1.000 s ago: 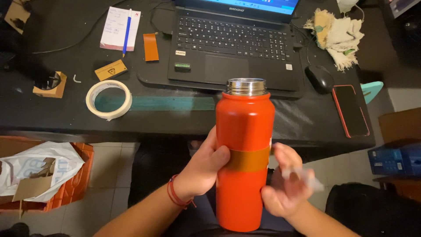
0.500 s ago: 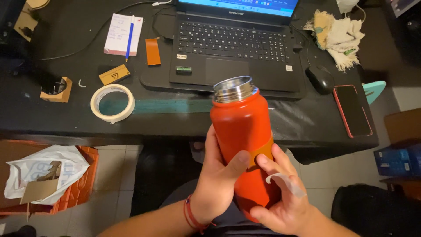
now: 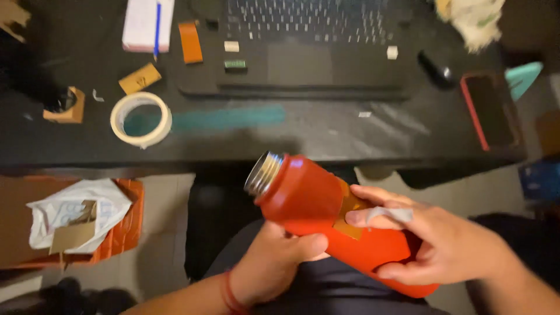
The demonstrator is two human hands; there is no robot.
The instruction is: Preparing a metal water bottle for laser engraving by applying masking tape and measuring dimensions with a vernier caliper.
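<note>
The left hand grips the tilted orange bottle from below while the right hand presses what looks like brown tape onto it. Smoothing that strip flat calls for a steady hold.

Orange-red bottle with silver neck, cream tape roll, black desk

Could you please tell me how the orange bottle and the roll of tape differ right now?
The orange bottle is held tilted in both hands over the lap; the roll of tape lies flat on the black desk, untouched. The bottle is large and orange, the tape small and cream. Both have round openings.
</note>
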